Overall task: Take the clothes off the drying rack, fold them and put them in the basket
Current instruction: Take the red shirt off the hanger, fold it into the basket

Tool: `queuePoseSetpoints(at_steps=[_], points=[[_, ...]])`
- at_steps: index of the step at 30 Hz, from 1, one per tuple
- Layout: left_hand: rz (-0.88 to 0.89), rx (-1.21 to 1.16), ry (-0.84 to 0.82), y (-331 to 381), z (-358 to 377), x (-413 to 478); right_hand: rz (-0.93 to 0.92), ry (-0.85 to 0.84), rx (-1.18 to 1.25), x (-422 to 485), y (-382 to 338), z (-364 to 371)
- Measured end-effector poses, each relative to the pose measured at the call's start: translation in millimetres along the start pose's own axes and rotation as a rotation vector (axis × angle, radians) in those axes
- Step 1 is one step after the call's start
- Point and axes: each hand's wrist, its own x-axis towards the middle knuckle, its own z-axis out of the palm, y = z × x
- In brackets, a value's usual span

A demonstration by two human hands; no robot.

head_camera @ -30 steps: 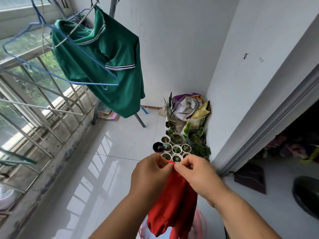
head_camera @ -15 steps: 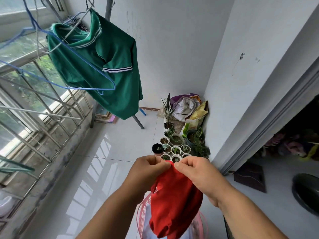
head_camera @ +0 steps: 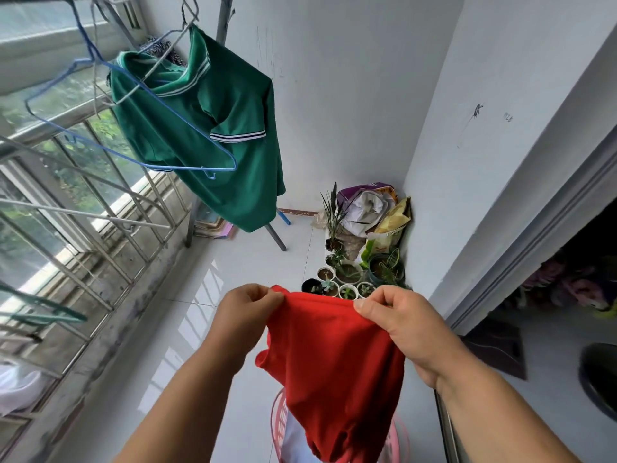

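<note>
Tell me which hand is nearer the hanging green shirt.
Left. The left hand is below the green shirt; the right hand is farther right, across the red garment both pinch.

A red garment hangs spread in the air, its top edge stretched nearly level between the left hand and the right hand, each pinching one upper corner. Its lower part droops, creased, over a pink slotted basket on the floor, hiding most of it. A green shirt with white-striped collar and cuff hangs on a wire hanger from the grey metal drying rack.
</note>
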Motion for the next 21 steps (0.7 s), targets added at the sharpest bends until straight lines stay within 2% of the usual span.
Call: queuePoseSetpoints(at_steps=[5, 10, 13, 21], points=[[0.088, -0.063, -0.03, 18, 7, -8, -0.026, 0.126, -0.162, 8, 14, 1], [0.228, 0.154, 0.078, 33, 5, -15, -0.025, 0.089, -0.119, 7, 9, -8], [0.205, 0.26, 0.123, 26, 0, -14, -0.068, 0.085, -0.087, 6, 3, -12], [0.135, 0.213, 0.13, 25, -4, -13, -0.013, 0.129, -0.014, -1, 7, -17]])
